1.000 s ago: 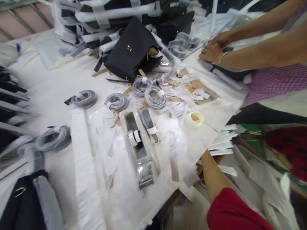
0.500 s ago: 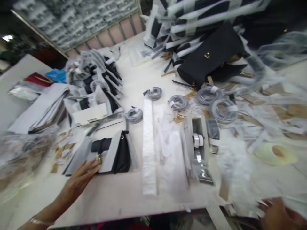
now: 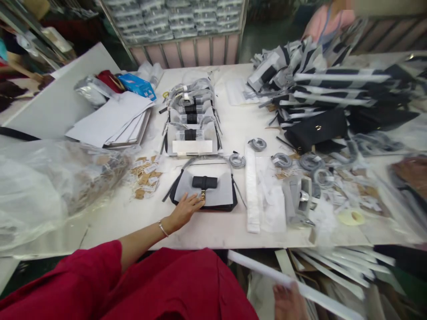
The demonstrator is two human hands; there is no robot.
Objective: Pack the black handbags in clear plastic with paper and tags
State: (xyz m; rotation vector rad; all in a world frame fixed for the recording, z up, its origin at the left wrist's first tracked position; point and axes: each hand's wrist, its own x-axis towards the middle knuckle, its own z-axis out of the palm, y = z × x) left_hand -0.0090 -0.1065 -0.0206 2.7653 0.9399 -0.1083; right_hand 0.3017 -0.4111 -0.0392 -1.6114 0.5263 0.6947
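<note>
A small black handbag (image 3: 227, 205) lies on the white table before me, its front covered by a pale grey sheet (image 3: 222, 189). My left hand (image 3: 187, 211) rests on its lower front with fingers stretched out, fingertips beside the gold clasp (image 3: 203, 194). Below the table edge, my right hand (image 3: 290, 302) is closed around a long white strip (image 3: 256, 267), which slants down to the right. Behind the handbag, several similar wrapped bags (image 3: 191, 120) stand in a row.
Paper tags (image 3: 145, 178) lie left of the handbag. To its right are a flat white plastic sleeve (image 3: 252, 195), a tape dispenser (image 3: 300, 200) and coiled straps (image 3: 282, 160). Black bags (image 3: 320, 129) are piled farther right. More white strips (image 3: 347, 266) lie below the table edge.
My view has swung left and pulled back. The right hand now holds a white strip below the table edge. My left hand stays on the handbag near its clasp.
</note>
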